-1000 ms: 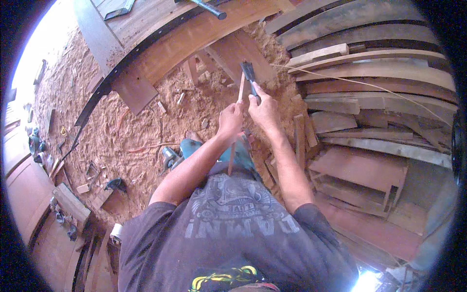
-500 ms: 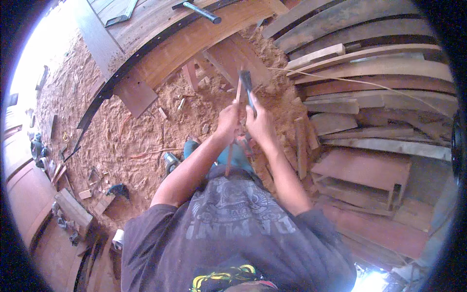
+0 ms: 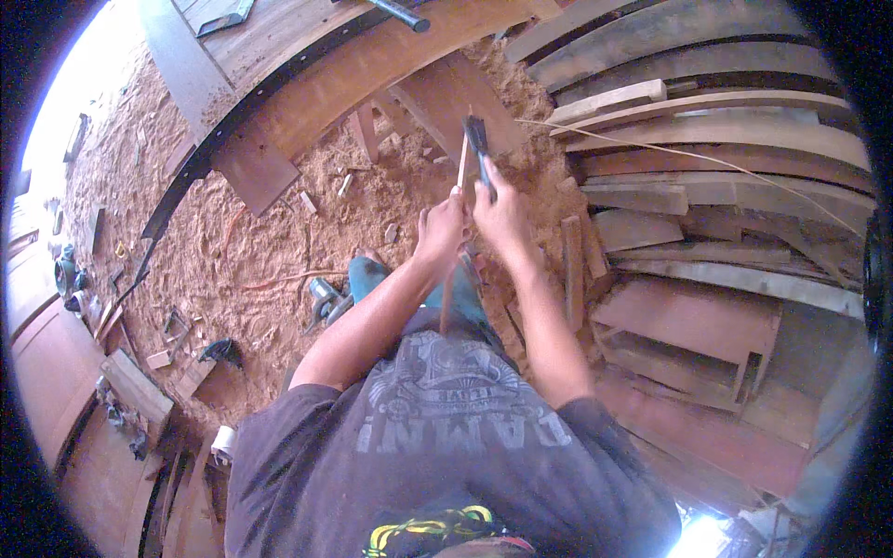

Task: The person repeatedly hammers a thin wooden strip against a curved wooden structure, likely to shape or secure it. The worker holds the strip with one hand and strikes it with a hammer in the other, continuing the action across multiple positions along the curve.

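Observation:
My left hand (image 3: pixel 441 228) is closed around a thin wooden strip (image 3: pixel 463 167), which points away from me; its near end runs back toward my shirt. Just to the right, my right hand (image 3: pixel 500 216) grips a blue-handled tool (image 3: pixel 476 138) with a dark, brush-like head. That head lies against or very close to the strip's far end; blur hides whether they touch. Both hands are held close together in front of my body, above the sawdust-covered ground.
Ahead stands a wooden workpiece with a dark curved edge (image 3: pixel 251 107), bearing a hammer (image 3: pixel 402 15). Stacked planks (image 3: pixel 707 139) fill the right side, above a wooden box (image 3: pixel 684 325). A power tool (image 3: pixel 326 298) lies by my leg. Wood scraps (image 3: pixel 139 386) lie at left.
The brush-like tool and the strip's tip have shifted slightly away from me and to the right. Both hands keep their hold. The whole view has tilted a little.

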A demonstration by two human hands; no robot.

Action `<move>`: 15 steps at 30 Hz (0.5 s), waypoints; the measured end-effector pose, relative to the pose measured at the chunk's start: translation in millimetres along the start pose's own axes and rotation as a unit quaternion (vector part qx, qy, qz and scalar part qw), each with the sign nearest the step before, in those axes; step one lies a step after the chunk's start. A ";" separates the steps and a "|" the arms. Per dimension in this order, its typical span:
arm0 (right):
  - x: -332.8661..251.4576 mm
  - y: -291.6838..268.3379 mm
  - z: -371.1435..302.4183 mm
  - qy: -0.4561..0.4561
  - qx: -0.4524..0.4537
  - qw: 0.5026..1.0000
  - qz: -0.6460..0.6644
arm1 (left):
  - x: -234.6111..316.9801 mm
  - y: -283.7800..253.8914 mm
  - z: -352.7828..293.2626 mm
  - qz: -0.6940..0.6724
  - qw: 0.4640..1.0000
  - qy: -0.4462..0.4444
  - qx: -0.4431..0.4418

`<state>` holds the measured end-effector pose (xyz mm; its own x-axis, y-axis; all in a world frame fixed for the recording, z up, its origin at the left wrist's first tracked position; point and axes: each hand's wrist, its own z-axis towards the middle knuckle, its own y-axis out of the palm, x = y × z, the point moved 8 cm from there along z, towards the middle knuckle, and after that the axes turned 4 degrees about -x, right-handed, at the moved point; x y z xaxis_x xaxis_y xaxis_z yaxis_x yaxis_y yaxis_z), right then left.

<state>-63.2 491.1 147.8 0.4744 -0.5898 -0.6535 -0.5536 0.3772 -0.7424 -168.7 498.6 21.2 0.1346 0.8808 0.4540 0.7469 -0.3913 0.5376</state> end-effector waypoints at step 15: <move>9.8 3.9 1.1 0.045 -0.037 0.998 -0.026 | -4.4 -26.5 30.0 0.169 0.982 0.063 0.058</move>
<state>-60.0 487.6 138.3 0.4430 -0.6702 -0.5955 -0.5798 0.2925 -0.7604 -169.5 513.1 -16.3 0.3121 0.6629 0.6806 0.7431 -0.6167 0.2599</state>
